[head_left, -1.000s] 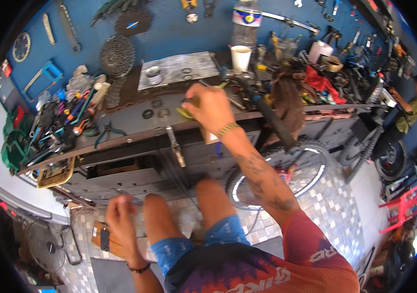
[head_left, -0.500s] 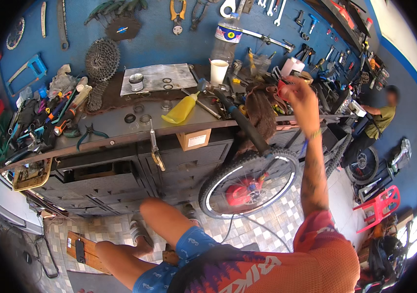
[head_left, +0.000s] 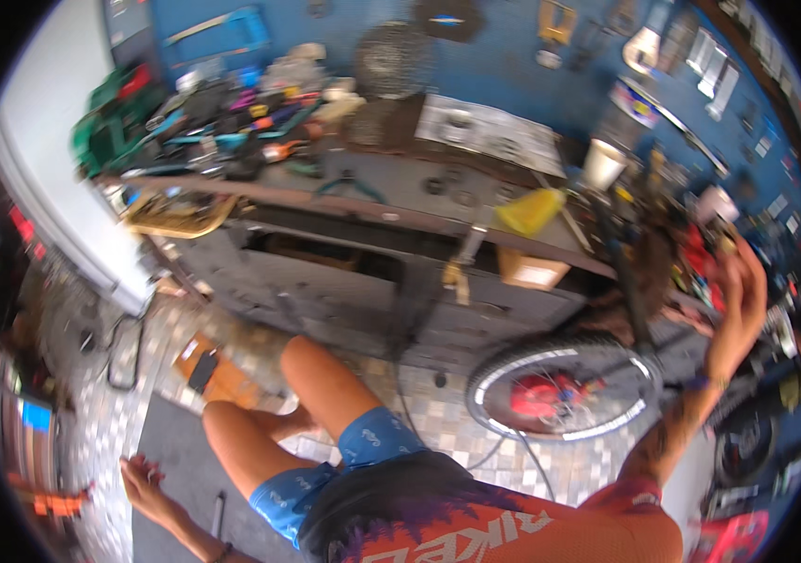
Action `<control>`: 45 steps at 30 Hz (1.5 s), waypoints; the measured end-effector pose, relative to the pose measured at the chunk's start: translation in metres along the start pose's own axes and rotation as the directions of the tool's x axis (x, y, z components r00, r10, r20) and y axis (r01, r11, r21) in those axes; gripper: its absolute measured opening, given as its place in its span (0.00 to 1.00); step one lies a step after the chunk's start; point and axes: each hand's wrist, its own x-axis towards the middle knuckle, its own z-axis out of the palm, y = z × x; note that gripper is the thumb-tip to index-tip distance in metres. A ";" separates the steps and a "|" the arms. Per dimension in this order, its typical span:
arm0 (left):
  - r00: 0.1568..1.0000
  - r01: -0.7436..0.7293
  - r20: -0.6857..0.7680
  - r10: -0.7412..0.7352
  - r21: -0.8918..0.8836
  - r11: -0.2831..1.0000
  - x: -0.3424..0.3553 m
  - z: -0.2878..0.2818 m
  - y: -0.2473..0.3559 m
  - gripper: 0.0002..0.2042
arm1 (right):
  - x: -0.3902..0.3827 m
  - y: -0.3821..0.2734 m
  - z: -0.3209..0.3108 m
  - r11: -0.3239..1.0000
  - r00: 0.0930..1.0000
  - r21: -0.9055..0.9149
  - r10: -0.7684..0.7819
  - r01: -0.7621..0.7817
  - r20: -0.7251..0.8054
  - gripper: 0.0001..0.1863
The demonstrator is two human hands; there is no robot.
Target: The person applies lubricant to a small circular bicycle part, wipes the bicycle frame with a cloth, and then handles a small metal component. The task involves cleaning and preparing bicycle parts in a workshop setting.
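My right hand reaches up to the bench at the right. Its fingers are curled at a red thing whose kind is lost in the blur. Just left of it hang a brown rag and a thick black tube. Beneath the bench edge stands a bicycle wheel with a black tyre and white markings. My left hand is low at the left, over the floor beside a dark mat. Its fingers look apart, with nothing seen in them.
On the bench lie a yellow squeeze bottle, blue-handled pliers and a tool pile. A white cup stands farther back. A cardboard box juts out below the bench edge. A wooden board lies near my feet.
The view has swung left, so the bench appears farther right and blurred. My left hand has come into view at the lower left. My right hand is lower, still by the red thing.
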 end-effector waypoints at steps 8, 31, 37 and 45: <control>0.994 -0.032 -0.105 0.035 0.026 0.999 -0.023 -0.024 0.024 0.18 | -0.108 -0.039 0.154 0.788 0.644 0.514 -0.204 -0.338 0.737 0.19; 0.271 0.023 -0.427 0.863 0.899 0.438 -0.152 -0.268 0.211 0.11 | -0.265 -0.196 0.353 0.537 -0.138 0.459 -0.742 -0.708 0.656 0.18; 0.204 -0.211 -0.436 0.877 0.855 0.474 -0.160 -0.270 0.256 0.15 | -0.289 -0.206 0.356 0.563 -0.203 0.421 -0.738 -0.711 0.644 0.16; 0.976 -0.107 -0.152 0.158 0.299 0.948 -0.083 -0.169 0.055 0.19 | -0.248 -0.196 0.333 0.581 -0.029 0.566 -0.712 -0.586 0.701 0.16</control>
